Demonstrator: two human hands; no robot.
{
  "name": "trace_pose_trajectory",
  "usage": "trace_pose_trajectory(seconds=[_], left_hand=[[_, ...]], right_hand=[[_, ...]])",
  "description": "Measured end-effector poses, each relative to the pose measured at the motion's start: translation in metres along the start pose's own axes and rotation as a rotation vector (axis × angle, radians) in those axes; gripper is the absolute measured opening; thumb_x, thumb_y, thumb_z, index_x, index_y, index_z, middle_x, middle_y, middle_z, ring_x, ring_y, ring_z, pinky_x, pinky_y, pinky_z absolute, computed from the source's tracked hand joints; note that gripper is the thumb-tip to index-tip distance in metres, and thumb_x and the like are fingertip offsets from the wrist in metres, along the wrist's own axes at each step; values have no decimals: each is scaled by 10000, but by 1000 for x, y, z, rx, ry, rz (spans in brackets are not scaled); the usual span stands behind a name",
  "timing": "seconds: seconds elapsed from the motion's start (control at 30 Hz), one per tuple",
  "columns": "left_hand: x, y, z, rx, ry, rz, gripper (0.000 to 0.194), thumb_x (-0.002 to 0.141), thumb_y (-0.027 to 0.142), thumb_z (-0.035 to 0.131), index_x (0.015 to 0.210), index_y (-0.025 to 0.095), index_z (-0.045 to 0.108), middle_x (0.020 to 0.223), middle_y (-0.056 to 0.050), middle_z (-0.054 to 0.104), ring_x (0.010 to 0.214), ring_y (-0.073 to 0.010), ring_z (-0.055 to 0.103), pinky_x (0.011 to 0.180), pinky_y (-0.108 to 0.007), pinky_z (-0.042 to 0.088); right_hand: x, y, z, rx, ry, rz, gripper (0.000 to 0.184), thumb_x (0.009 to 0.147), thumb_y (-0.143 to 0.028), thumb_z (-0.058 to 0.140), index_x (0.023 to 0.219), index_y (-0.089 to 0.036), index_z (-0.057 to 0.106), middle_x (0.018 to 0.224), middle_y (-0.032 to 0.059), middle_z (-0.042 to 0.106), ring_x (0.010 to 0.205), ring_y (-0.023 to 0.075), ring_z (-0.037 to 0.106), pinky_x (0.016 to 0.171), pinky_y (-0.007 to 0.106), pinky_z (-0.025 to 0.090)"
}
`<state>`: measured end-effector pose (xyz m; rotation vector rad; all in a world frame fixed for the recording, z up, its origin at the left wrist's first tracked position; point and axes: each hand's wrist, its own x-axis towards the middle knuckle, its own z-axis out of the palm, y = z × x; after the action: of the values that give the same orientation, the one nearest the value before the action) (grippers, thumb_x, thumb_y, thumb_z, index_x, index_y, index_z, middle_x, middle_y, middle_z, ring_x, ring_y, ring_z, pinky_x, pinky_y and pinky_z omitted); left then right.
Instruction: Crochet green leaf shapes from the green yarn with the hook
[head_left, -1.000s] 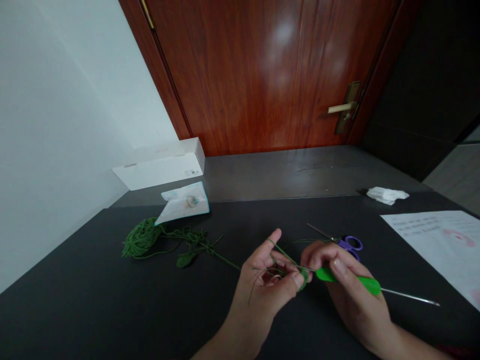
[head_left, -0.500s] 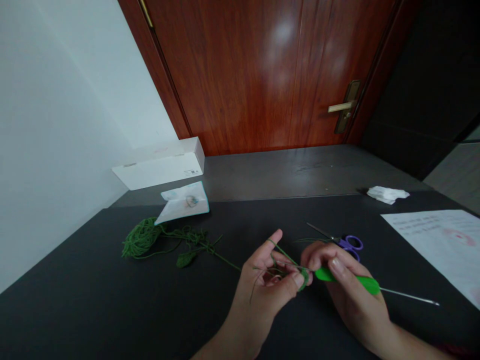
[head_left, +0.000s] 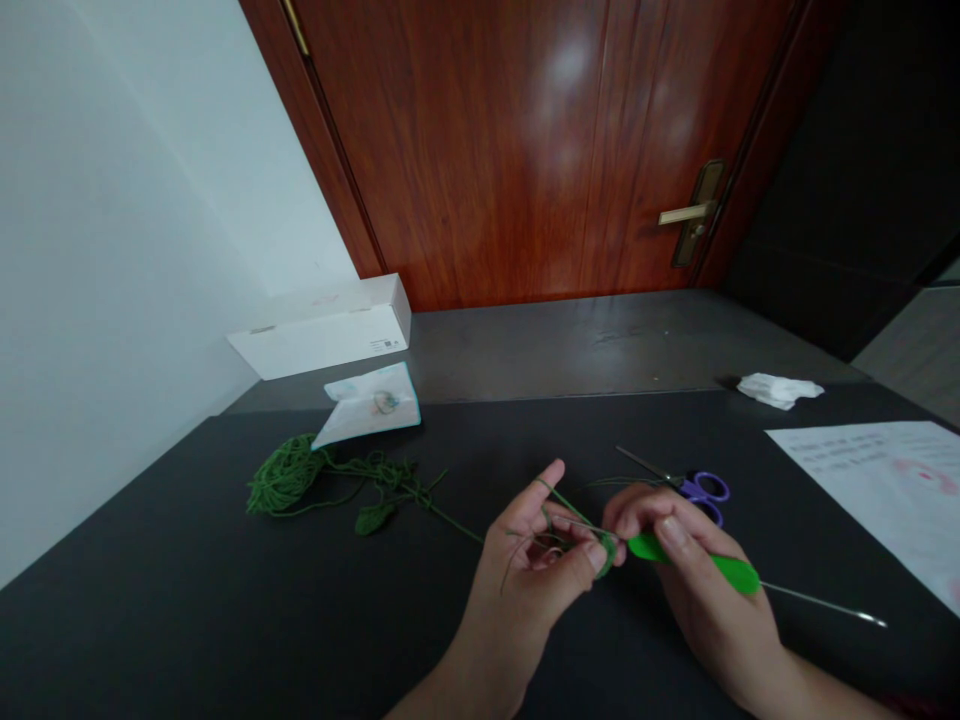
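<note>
My left hand (head_left: 536, 565) pinches a small piece of green crochet work (head_left: 607, 553) between thumb and fingers. Green yarn (head_left: 455, 524) runs from a loose skein (head_left: 289, 477) to this hand and passes over its raised index finger. My right hand (head_left: 697, 580) is closed around a crochet hook with a bright green handle (head_left: 735, 573). One thin metal end of the hook reaches the yarn at my left fingertips; the other sticks out to the right. A small green crocheted leaf shape (head_left: 374, 518) lies beside the tangled yarn.
Purple-handled scissors (head_left: 703, 488) lie just behind my right hand. A printed paper sheet (head_left: 877, 480) and a crumpled white tissue (head_left: 778, 390) are on the right. A white packet (head_left: 367, 405) and a long white box (head_left: 322, 335) stand at the back left, near the wall.
The hook's free right end has dipped slightly, and its working end has shifted a little at the yarn. Both hands stay almost in place.
</note>
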<state>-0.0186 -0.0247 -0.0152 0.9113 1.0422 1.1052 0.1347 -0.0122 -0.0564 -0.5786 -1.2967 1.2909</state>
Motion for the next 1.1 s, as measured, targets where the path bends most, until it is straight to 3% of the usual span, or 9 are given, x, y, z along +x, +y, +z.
trace_pose_trajectory(seconds=[0.37,1.1], left_hand=[[-2,4,-1,95,28,31,728,744,212,733,1410,153,447,782,8,626,713,-131,553,670,-288,420],[-2,2,-1,108,28,26,735,746,245,735,1416,159,447,783,-2,619,723,-152,559,673,-300,419]], right_hand=[[-10,-3,-1,-229,5,-50,223,1012,-280,396,966,-270,615,893,5,558,867,169,492,762,252,397],[-12,0,-4,-235,54,-44,228,986,-293,430,933,-232,642,845,44,570,778,192,518,684,293,455]])
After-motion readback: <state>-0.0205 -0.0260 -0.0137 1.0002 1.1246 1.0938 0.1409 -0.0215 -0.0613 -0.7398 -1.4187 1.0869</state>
